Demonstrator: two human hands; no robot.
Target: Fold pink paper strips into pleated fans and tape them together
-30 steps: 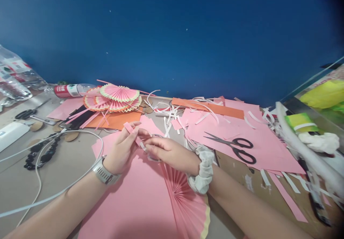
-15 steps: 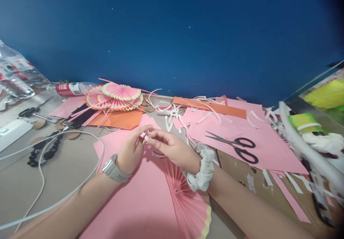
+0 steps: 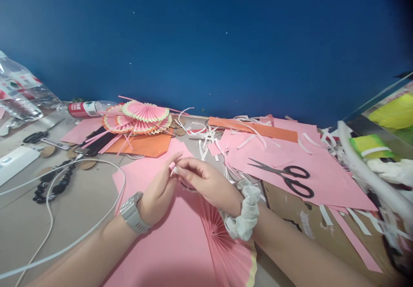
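My left hand (image 3: 160, 191), with a grey watch at the wrist, is closed around a small pink piece (image 3: 172, 165) that looks like folded paper. Against it, my right hand (image 3: 206, 180) pinches a small white strip (image 3: 174, 171) between thumb and forefinger. Both hands meet above a large pink paper sheet (image 3: 167, 244). Beneath my right wrist lies a pleated pink paper fan (image 3: 226, 239) with a pale yellow edge. The rim of something round shows partly under my right hand; I cannot make out its kind.
Black scissors (image 3: 287, 175) rest on pink paper at the right. Finished-looking paper rosettes (image 3: 145, 117) lie at the back left, near plastic bottles (image 3: 19, 91). A white cable (image 3: 121, 183) loops at the left. White paper strips (image 3: 209, 136) are scattered at the back, before a blue wall (image 3: 206, 50).
A small pink piece now shows at my left fingertips beside the white strip. My hands have shifted only slightly and remain together; the view has moved a little.
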